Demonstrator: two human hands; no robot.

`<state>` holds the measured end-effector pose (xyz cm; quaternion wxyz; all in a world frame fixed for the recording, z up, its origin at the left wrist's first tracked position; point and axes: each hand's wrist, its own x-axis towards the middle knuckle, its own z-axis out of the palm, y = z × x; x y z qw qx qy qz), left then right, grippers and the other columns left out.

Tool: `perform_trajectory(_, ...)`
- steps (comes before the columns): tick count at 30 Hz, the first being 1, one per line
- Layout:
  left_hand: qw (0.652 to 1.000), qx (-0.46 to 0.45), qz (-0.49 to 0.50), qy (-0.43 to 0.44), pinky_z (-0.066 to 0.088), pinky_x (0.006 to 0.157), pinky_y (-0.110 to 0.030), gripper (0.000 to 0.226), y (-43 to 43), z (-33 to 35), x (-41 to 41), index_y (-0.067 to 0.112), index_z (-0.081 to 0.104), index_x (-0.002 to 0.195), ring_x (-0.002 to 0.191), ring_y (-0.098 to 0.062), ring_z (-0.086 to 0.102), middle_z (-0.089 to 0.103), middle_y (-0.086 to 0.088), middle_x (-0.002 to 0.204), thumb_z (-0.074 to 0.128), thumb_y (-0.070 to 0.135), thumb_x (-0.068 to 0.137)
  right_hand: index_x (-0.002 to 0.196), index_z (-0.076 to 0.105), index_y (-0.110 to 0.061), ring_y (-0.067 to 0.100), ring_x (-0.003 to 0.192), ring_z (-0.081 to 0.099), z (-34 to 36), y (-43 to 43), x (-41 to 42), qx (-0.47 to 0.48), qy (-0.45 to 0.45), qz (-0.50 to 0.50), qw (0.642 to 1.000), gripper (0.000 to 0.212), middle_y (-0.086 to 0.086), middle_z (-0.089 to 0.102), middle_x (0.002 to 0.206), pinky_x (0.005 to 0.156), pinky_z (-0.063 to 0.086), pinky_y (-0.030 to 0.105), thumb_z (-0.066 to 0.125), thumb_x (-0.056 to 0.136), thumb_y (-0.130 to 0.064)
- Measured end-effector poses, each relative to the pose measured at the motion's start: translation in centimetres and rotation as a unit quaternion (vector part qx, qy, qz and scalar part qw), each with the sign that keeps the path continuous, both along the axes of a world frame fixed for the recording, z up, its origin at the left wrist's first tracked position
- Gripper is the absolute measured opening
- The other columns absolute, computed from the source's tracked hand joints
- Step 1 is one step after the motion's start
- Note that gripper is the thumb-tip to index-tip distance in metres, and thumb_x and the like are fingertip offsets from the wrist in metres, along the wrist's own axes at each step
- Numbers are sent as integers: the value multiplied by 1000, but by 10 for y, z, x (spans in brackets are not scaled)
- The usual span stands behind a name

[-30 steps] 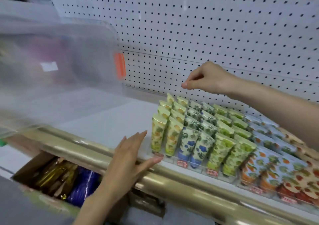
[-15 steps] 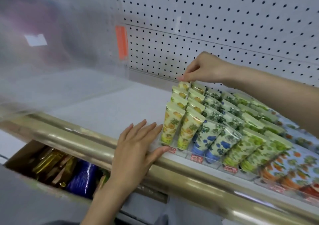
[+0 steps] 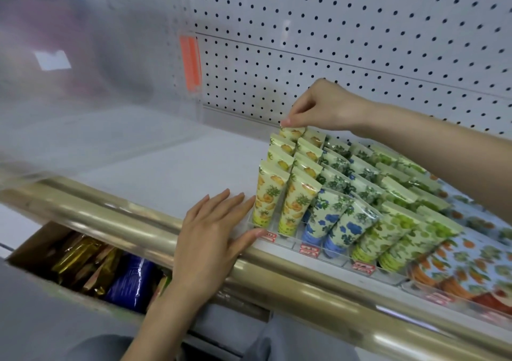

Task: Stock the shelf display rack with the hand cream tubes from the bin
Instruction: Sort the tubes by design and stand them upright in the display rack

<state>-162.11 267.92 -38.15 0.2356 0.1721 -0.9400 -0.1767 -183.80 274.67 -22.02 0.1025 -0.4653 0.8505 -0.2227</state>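
Observation:
A clear display rack on the white shelf holds rows of hand cream tubes standing cap down: yellow pineapple tubes at the left, blue flower tubes beside them, green ones further right. My right hand reaches over the rows and pinches the top edge of the rearmost yellow tube. With straight fingers, my left hand rests flat on the shelf edge, its fingertips and thumb touching the rack's left front corner. The bin is not clearly in view.
A blurred clear plastic cover with an orange label fills the upper left. White pegboard backs the shelf. A gold rail runs along the shelf front. Below at left, a cardboard box holds gold and blue packets.
My right hand dropped from above the rows onto the rearmost yellow tube and pinched its top. My left hand slid right along the shelf edge up against the rack corner.

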Motion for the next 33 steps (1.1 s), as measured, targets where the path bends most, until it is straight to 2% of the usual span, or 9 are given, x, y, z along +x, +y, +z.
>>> perform_trajectory(1,1000,-2,1,-1,23,107,-28,62,0,0,0,27,56,130,129,-13,48,60,7,131,35,65,85,82,76,-14,14,95,63,-1,0,0,-1,-1,0,1000,13,0,73,90,87,50,31,72,81,-27)
perform_trajectory(5,1000,-7,1,0,24,106,-28,63,0,1,1,25,58,128,127,-14,50,61,6,129,33,65,85,70,72,-21,2,69,56,-5,0,1,-6,5,0,1000,13,-4,70,77,61,42,17,72,81,-28)
perform_trajectory(9,1000,-10,2,-5,23,105,-26,64,0,1,1,27,57,129,127,-13,50,61,6,130,31,66,86,71,74,-19,10,72,57,-6,-3,2,-7,29,-4,1000,15,0,72,76,59,44,16,72,80,-31)
perform_trajectory(12,1000,-13,3,0,28,105,-28,66,0,1,1,26,59,128,125,-14,52,62,6,129,29,67,86,69,74,-20,9,64,53,-7,-6,3,-2,44,-3,999,15,7,72,76,54,40,17,72,79,-31)
perform_trajectory(16,1000,-18,3,1,34,104,-33,66,0,0,2,26,58,128,124,-14,53,62,6,128,28,67,87,75,76,-16,9,69,57,-6,-8,3,7,54,-5,999,14,2,71,74,60,44,17,71,80,-28)
perform_trajectory(22,1000,-29,-3,7,27,103,-27,66,-1,1,1,25,61,126,121,-15,56,64,5,126,26,67,89,69,73,-22,4,69,56,-5,-6,3,18,54,-9,998,11,-14,63,65,66,46,22,71,80,-26)
perform_trajectory(25,1000,-31,-1,2,28,102,-27,65,-1,1,1,24,62,125,120,-15,57,64,5,126,28,66,88,70,74,-21,8,71,57,-5,-7,5,21,59,-15,998,12,-11,65,66,72,48,28,69,79,-26)
perform_trajectory(29,1000,-29,1,1,32,103,-26,65,0,2,3,25,61,125,119,-14,58,64,6,126,27,66,89,67,70,-23,9,68,56,-3,-7,7,40,68,-9,997,14,-11,63,65,73,47,28,68,80,-25)
perform_trajectory(33,1000,-29,1,-2,33,103,-30,68,0,3,2,26,61,126,119,-14,57,63,6,127,23,68,90,77,74,-19,9,72,57,5,-4,7,37,60,-1,997,21,-4,69,74,73,44,27,67,83,-37)
